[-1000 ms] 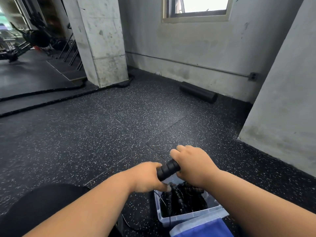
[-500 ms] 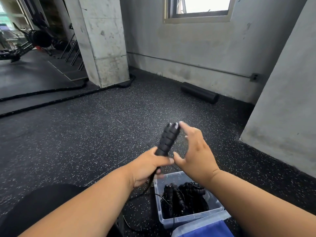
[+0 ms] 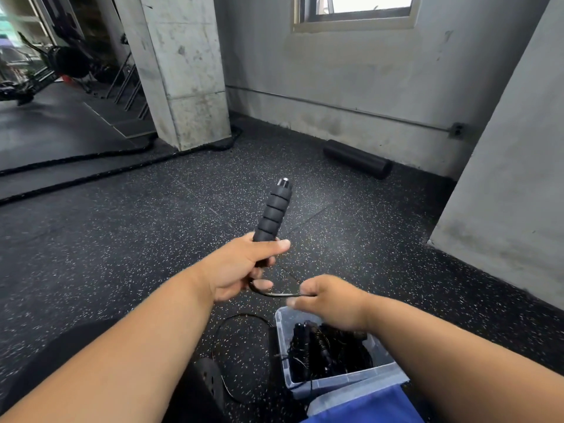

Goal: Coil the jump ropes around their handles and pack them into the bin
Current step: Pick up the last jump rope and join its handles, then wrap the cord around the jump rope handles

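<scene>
- The left hand [image 3: 241, 270] has its fingers closed tight around the bottom of the black handle [image 3: 273, 215], holding it up above the bin [image 3: 332, 383] so the rope [image 3: 274, 294] can wrap around it.
- The right hand [image 3: 331, 300], just above the bin, pinches the rope, likely to pull it tight.
- More ropes already lie in the bin.

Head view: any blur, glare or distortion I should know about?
Head view: right hand motion-smeared at the fingertips, pinching the cord; left hand and handle sharp; window blown out white; wide-angle bends the pillar; bin contents dark, hard to separate.
</scene>
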Tool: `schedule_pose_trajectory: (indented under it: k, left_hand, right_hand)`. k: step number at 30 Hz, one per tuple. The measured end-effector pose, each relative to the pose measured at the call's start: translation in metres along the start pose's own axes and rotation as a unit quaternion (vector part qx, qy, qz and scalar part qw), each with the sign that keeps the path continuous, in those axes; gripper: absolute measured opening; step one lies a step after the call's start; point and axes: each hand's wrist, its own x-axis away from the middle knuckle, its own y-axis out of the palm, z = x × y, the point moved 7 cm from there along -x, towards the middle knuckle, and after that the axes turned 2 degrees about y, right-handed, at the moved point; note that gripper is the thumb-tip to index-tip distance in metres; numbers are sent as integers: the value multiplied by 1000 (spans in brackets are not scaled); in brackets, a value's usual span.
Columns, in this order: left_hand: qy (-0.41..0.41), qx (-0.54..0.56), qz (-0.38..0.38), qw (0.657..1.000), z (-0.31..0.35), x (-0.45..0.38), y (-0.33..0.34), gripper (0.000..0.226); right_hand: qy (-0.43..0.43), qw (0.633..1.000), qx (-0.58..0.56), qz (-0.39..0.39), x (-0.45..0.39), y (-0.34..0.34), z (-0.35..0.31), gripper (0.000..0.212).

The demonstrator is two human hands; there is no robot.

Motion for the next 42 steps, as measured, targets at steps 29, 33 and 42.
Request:
schedule_pose_trajectory:
  k: [29, 33, 42]
  left_hand:
    - [130, -254, -122, 951, -18, 19, 59, 79]
    - [108, -37, -85, 990, -21, 8, 43, 100]
    - [71, 110, 76, 988, -21, -8, -7, 52]
  right_hand:
    - [33, 893, -441, -84, -4, -18, 24, 27]
    - [82, 871, -479, -75, -8, 7, 14, 43]
    - [62, 926, -372, 21, -3, 3, 2, 27]
